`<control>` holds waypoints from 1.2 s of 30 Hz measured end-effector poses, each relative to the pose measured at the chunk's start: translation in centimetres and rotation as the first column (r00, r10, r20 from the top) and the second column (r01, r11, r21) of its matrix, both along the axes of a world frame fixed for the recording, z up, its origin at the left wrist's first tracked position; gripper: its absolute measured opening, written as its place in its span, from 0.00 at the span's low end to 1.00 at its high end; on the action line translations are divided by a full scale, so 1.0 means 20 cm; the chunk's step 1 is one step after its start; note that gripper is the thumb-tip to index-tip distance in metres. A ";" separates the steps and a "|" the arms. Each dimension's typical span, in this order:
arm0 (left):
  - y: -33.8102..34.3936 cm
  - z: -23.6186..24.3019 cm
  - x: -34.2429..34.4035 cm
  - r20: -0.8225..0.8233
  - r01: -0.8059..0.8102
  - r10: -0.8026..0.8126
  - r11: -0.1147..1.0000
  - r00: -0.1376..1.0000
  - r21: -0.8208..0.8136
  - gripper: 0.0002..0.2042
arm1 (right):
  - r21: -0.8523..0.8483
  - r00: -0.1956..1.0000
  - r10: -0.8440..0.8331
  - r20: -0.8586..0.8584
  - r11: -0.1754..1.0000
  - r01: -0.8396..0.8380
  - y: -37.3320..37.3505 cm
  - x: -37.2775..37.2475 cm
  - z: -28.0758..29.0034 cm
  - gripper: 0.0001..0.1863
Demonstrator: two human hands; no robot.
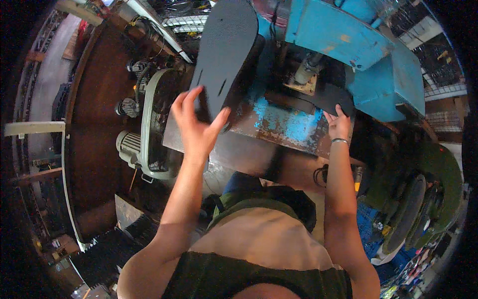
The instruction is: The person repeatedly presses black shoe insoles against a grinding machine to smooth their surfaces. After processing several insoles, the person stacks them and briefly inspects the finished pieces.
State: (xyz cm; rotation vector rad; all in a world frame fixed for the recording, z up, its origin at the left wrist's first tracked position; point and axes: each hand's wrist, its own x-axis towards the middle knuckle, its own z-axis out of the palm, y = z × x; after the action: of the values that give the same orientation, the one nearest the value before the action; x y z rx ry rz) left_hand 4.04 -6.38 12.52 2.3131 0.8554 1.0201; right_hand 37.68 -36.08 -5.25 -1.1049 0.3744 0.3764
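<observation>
A stack of dark grey sole-shaped pieces, probably shoe soles [226, 45], rises at the far middle, its top piece showing two short black slots. My left hand [196, 119] is at the near end of the stack, thumb and fingers spread to either side; whether the fingertips touch is unclear. On the right, my right hand [338, 124], with a band at the wrist, pinches the rounded end of another dark sole [332, 97]. That sole reaches left under the metal head [306, 74] of a blue machine [338, 35]. Its other end is hidden there.
The worn metal worktable [244, 154] has chipped blue paint. To the left stands a grey-green compressor-like machine with a ribbed motor [130, 148]. Dark green rounded bundles [408, 214] stand at the lower right. A cable loop [320, 175] hangs by the table's front edge.
</observation>
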 end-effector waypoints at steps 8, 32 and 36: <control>0.19 -0.29 -0.10 0.010 -0.059 0.059 0.997 0.998 -0.056 0.38 | -0.019 0.997 0.075 -0.031 0.997 -0.076 -0.03 0.01 0.06 0.22; -0.26 -0.89 -1.14 -0.085 -0.061 -0.443 0.068 0.893 -0.996 0.42 | -0.265 0.961 0.274 0.043 0.930 -0.254 -0.46 -0.30 0.08 0.37; -0.37 -0.50 -0.71 -0.079 0.365 -0.760 0.398 0.645 -0.842 0.43 | -0.076 0.673 0.723 -0.158 0.670 -0.738 -0.68 -0.72 0.28 0.38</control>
State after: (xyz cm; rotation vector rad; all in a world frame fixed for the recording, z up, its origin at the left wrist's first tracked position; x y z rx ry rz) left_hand -10.09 -13.86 2.45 1.7921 0.3859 -0.2601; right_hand 23.19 -49.76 0.33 -1.3463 0.0259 1.1602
